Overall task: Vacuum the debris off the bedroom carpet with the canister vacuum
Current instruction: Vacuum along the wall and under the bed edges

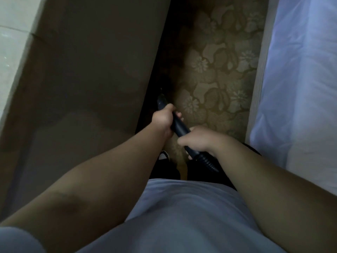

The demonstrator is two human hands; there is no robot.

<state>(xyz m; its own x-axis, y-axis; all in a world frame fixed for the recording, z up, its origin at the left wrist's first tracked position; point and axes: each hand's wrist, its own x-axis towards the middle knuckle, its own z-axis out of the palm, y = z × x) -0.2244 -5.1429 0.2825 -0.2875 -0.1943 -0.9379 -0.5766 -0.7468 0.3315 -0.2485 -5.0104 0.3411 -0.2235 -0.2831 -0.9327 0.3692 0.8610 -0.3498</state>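
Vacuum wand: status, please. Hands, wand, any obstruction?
Left hand and right hand both grip the wand. Wand angled down toward the carpet, tip lost in shadow. Narrow lane: brown panel left, bed right.

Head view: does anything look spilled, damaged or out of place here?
Nothing stands out. The left hand and right hand both grip the dark vacuum wand over the floral carpet. No spill or debris shows there, though the picture is dim.

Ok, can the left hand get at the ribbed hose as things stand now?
Probably not directly. The left hand grips the wand further forward, and the right hand holds it just before the ribbed hose, so it stands in between.
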